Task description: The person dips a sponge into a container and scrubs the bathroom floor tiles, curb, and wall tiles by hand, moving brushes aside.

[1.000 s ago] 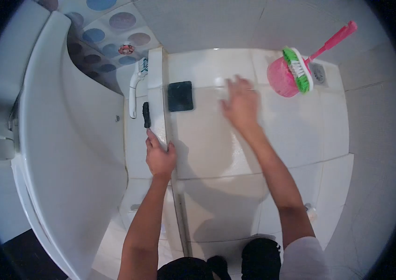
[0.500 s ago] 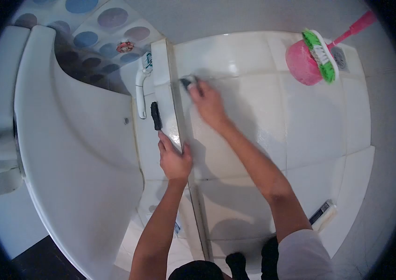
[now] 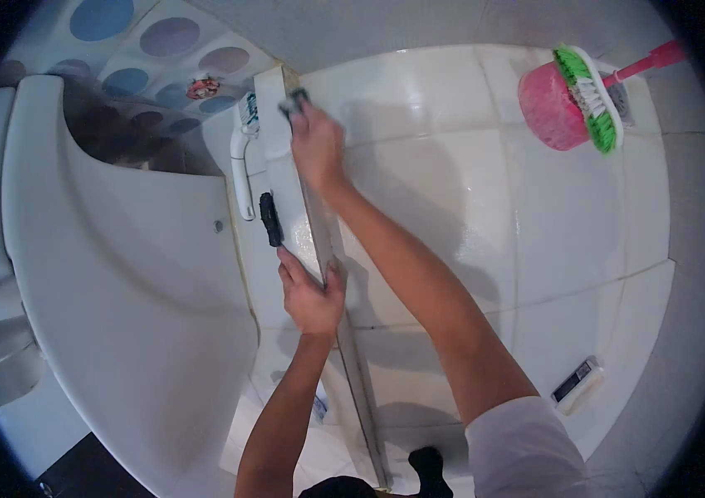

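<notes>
Two bare hands work along the tiled ledge (image 3: 295, 199) that runs from approx. 12 to 6 o'clock, left of the view's ctr. At 11 o'clock the right hand (image 3: 317, 149) is closed on a dark pad (image 3: 293, 104), pinched at the fingertips by the ledge's far end, prob. so the fingers can press it into the tight spot where ledge meets wall. It's blurred, so contact w/ the ledge can't be told.

The left hand (image 3: 313, 303), at 7 o'clock, sits on the ledge w/ thumb and fingers spread apart, thumb on the 3 o'clock side, gripping no loose item; likely a brace for the leaning body. Just past its fingertips a black handle (image 3: 269, 220) lies lengthwise; can't tell if they touch.

At 10 o'clock a white long-handled brush (image 3: 240, 170) lies b/w ledge and ceramic basin (image 3: 137, 274), prob. tucked out of the way. At 2 o'clock a green-and-white bristle brush (image 3: 589, 100) leans on a pink scoop (image 3: 545, 112), maybe for parking only. A labelled white pack (image 3: 581, 390) lies at 4 o'clock, well apart.
</notes>
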